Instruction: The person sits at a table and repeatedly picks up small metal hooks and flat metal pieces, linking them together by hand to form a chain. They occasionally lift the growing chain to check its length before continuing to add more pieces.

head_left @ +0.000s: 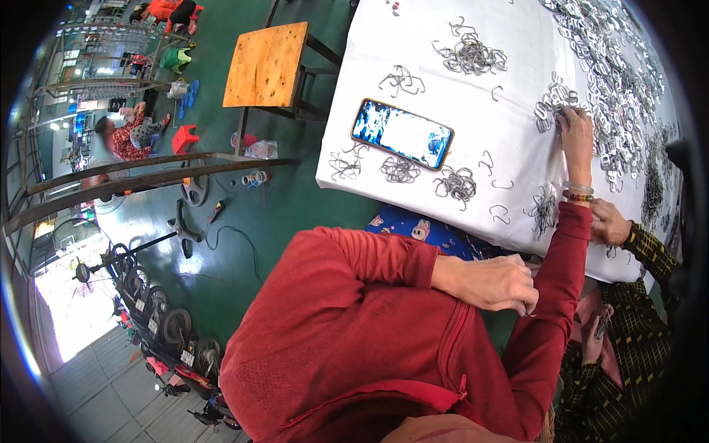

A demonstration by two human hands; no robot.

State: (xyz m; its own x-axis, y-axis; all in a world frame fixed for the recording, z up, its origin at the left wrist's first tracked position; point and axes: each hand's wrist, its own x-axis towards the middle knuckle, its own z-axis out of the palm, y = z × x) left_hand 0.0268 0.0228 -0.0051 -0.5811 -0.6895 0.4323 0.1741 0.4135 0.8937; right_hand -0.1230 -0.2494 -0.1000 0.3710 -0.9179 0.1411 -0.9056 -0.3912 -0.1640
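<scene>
Head view: right hand [576, 127] reaches, fingers closed on bent grey wire hooks [552, 103] right of the blue-screened phone [402, 134] on the white surface [517, 214]; left hand [496, 284] curled, apparently empty, below the phone. Sorting seems underway.

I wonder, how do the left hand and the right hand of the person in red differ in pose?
The left hand lies curled near the table's near edge, while the right hand stretches far out over the white cloth. The right hand's fingertips touch a cluster of metal clips; the left hand touches none. Both come from red sleeves.
</scene>
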